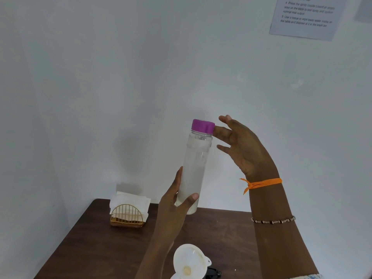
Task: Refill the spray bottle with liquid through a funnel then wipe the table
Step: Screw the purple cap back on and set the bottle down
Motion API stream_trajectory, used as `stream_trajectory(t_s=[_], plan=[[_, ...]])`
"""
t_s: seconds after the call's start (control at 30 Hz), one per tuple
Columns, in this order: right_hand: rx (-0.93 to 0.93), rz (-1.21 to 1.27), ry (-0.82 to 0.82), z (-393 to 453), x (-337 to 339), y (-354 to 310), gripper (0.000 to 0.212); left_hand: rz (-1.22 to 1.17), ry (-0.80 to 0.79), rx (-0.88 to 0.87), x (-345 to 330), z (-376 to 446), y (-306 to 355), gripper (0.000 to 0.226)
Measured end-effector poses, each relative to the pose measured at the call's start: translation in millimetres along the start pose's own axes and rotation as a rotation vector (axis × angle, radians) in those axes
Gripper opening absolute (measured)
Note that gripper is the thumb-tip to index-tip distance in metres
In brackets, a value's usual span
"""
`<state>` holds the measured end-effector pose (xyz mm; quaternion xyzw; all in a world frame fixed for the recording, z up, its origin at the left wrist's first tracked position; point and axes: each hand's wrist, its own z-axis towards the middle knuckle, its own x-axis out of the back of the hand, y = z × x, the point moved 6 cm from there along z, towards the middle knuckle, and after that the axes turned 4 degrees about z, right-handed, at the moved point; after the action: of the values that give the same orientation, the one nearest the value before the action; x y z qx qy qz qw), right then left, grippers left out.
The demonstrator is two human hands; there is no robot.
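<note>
Water bottle (193, 168), purple cap (203, 126) on: left hand (171, 206) holds its base; right hand (239, 146), grip wide, touches the cap. Steady it, unscrew, then pour into the funnel (190, 260).

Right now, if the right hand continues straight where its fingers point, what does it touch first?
Probably the purple screw cap of the clear plastic bottle; the right hand already seems to reach it, though depth is unclear.
</note>
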<state>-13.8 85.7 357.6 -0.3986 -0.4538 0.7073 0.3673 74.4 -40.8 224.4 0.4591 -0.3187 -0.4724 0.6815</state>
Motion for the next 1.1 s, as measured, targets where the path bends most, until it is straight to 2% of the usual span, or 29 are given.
stream_trajectory(t_s=[0.13, 0.2, 0.33, 0.4, 0.57, 0.63, 0.73, 0.8, 0.87, 0.93, 1.1], plan=[[0.083, 0.023, 0.116, -2.4, 16.3, -8.3, 0.02, 0.015, 0.012, 0.007, 2.8, 2.4, -2.0, 0.058], [0.062, 0.019, 0.092, -2.7, 12.5, -7.0, 0.016, 0.03, 0.002, 0.007, 2.1, 2.3, -3.2, 0.057], [-0.024, 0.006, -0.017, -4.4, -3.9, 2.6, 0.029, 0.042, -0.016, 0.01, -3.6, -0.1, -4.8, 0.056], [-0.015, -0.034, -0.016, -5.5, -4.4, 3.8, 0.034, 0.036, -0.009, 0.02, -4.0, -0.5, -2.5, 0.055], [0.03, -0.019, 0.037, -3.0, 2.7, 3.1, 0.021, 0.061, -0.047, 0.023, -4.6, -1.5, 4.4, 0.055], [0.035, 0.0, -0.025, -2.1, 0.0, 3.3, 0.027, 0.055, -0.091, 0.023, -7.5, -3.7, 6.5, 0.055], [0.043, 0.103, -0.208, -0.7, -5.3, 3.6, 0.06, -0.058, -0.246, 0.061, -13.6, -9.8, 7.4, 0.054], [0.056, 0.151, -0.344, -1.2, -10.3, 3.4, 0.073, -0.113, -0.38, 0.093, -18.2, -15.4, 5.6, 0.055], [0.07, 0.151, -0.432, -1.5, -13.2, 5.5, 0.069, -0.149, -0.456, 0.122, -20.4, -19.4, 1.7, 0.065], [0.083, 0.149, -0.453, -0.3, -12.5, 8.8, 0.061, -0.147, -0.484, 0.147, -21.3, -21.6, -1.6, 0.072], [0.122, -0.007, -0.335, 3.0, -6.3, 12.7, 0.029, -0.096, -0.403, 0.138, -20.0, -17.7, -4.5, 0.056]])
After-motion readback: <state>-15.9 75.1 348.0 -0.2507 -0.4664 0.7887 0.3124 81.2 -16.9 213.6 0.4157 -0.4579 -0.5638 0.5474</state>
